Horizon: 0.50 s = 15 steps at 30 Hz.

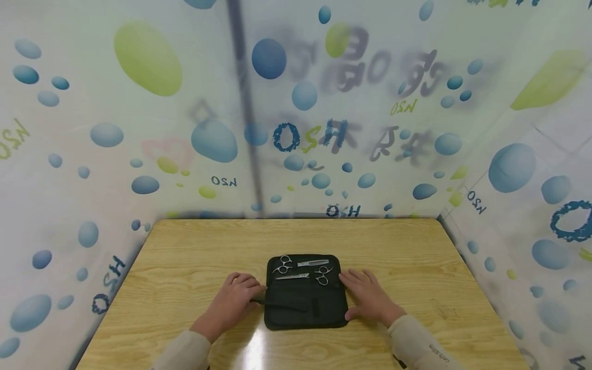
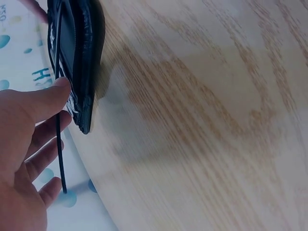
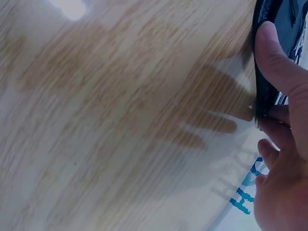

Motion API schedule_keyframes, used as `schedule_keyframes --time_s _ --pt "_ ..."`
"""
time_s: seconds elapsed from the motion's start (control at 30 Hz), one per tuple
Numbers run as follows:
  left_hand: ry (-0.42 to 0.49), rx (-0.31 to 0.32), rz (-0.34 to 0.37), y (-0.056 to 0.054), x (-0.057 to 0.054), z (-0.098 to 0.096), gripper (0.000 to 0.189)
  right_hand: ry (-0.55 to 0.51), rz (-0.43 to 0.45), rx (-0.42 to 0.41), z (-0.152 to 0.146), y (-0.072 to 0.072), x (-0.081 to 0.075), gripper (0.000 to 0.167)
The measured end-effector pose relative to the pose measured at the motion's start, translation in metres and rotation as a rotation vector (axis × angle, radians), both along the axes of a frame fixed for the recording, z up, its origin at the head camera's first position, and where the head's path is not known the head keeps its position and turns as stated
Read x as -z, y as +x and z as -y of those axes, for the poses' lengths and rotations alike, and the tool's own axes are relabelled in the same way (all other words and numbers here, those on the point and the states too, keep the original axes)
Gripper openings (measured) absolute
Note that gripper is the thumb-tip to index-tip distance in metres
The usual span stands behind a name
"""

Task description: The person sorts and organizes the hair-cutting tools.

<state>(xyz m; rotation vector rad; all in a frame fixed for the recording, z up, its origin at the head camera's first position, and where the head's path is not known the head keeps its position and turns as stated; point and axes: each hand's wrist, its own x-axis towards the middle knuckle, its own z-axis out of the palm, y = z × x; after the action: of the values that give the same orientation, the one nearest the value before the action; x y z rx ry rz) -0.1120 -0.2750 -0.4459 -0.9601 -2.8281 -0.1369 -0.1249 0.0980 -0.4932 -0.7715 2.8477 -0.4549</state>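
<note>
Thumb and fingers bent, my left hand [image 1: 233, 299] pinches a thin black strip [image 1: 284, 306], its far end over the open case [image 1: 332, 314], midway between the left and right edges of the desk [image 1: 213, 241]. A slack pinch could let it swivel into the scissors [image 1: 292, 276]. My right hand [image 1: 370, 298], fingers loosely spread, rests against the case's right edge; pushing harder there might skew it.

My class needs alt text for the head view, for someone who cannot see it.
An open black case lies on a wooden table, two pairs of scissors in its far half. The left hand holds a thin black item over the near half; the right hand touches the right edge. Behind is a patterned wall.
</note>
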Motion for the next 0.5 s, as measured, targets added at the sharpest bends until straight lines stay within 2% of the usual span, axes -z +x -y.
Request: schedule_keyframes --time_s 0.5 --pt "-0.036 -0.005 0.071 0.0008 0.006 -0.0035 0.035 -0.016 0.007 0.003 0.002 0.0021 0.0026 0.1"
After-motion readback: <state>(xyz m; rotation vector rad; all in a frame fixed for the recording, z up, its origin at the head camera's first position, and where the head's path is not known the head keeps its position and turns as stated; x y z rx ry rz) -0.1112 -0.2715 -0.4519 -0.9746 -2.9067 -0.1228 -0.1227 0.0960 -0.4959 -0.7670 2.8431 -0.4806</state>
